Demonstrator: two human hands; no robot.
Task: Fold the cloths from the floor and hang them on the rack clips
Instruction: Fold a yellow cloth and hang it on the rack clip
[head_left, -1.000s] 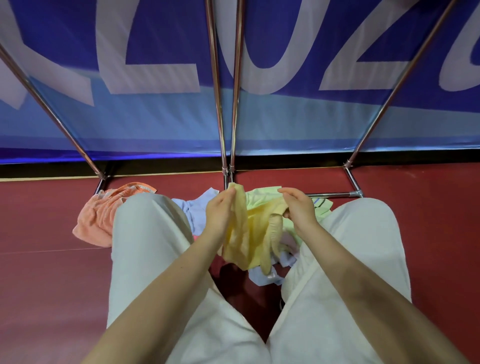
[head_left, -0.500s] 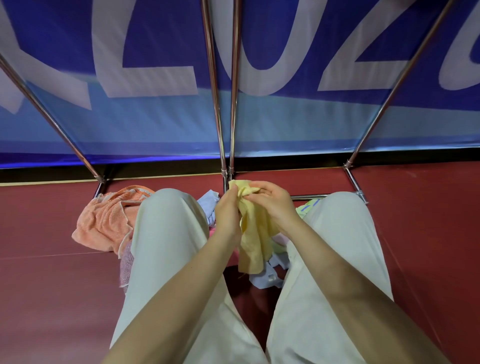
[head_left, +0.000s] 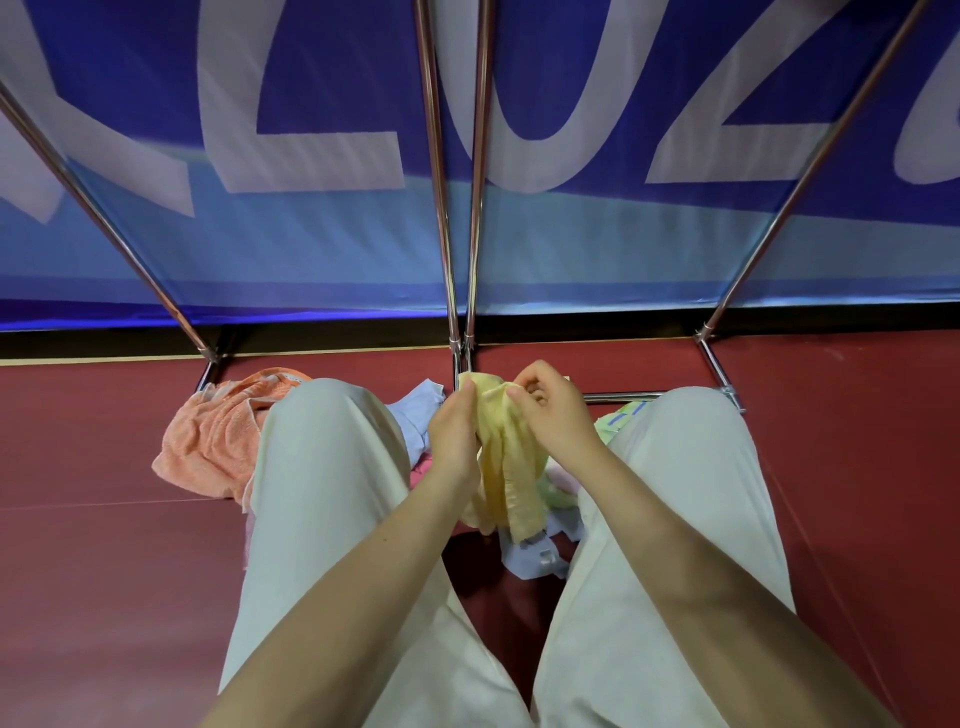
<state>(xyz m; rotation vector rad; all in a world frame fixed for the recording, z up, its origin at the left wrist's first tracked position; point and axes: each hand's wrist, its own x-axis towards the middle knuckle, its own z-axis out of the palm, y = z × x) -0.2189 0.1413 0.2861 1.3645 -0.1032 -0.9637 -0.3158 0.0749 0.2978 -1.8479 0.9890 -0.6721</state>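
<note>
Yellow cloth (head_left: 501, 467) hangs down between the person's two knees, above the red floor (head_left: 93, 571). It is soft and wrinkly, and its bottom end dangles just over a small pile of other cloths. The left hand (head_left: 453, 434) grips the top of the yellow cloth on one side, with the fingers curled round the edge. The right hand (head_left: 550, 410) pinches the top of the same cloth on the other side, with its fingertips bent onto the fabric. The two hands are close together, and the cloth is bunched up between them.

Under the yellow cloth lies a light blue cloth (head_left: 535, 561) on the floor. Another pale blue cloth (head_left: 415, 410) pokes out beside the left knee. A bit of pink cloth (head_left: 423, 465) shows just below it. A light green cloth (head_left: 618, 418) peeks out by the right knee.

An orange towel (head_left: 218, 441) lies crumpled on the floor, to the left of the left knee and touching the trouser leg. The person wears pale cream trousers (head_left: 322, 493), and both legs are bent up.

Shiny metal poles of the rack (head_left: 439, 182) rise up from the floor behind the hands. Two poles stand close together in the middle, and one slants away on each side. Behind the rack hangs a big blue banner (head_left: 571, 249) with large white letters.
</note>
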